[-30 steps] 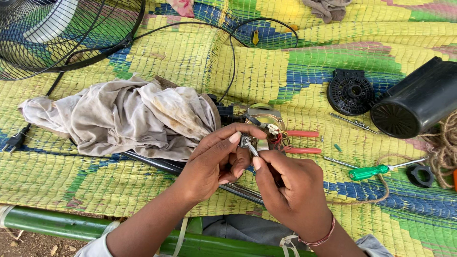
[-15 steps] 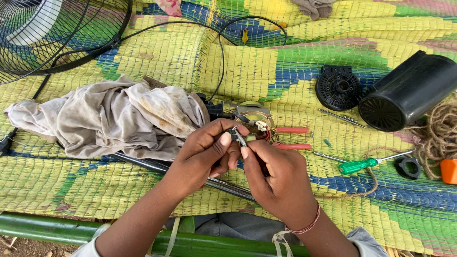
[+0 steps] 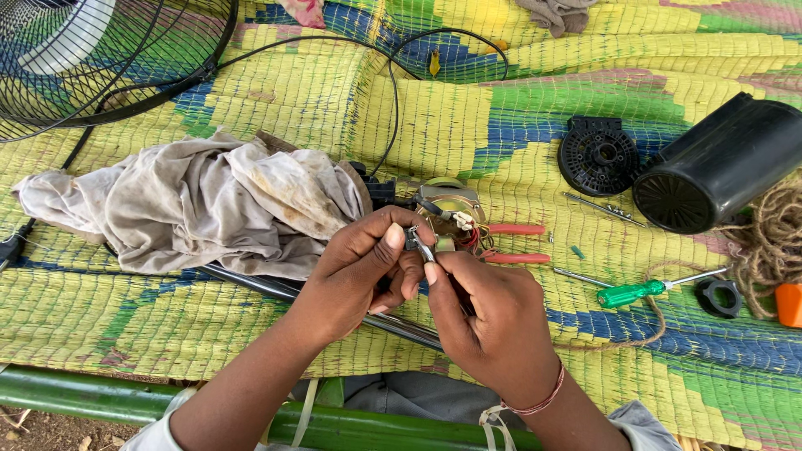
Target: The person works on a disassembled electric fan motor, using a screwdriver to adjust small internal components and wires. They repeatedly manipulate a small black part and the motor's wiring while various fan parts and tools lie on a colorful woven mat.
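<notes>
Small metal part (image 3: 420, 246) pinched between both hands (image 3: 418, 288), grey cloth (image 3: 200, 205) just left, red-handled pliers (image 3: 510, 242) just right

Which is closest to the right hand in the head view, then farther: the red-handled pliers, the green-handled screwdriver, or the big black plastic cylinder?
1. Red-handled pliers: just above the right hand.
2. Green-handled screwdriver: to its right.
3. Big black plastic cylinder: far upper right.

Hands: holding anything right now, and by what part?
Both hands pinch one small metal piece between them: left hand by thumb and forefinger at its upper end, right hand below it. What the piece is cannot be told.
</notes>
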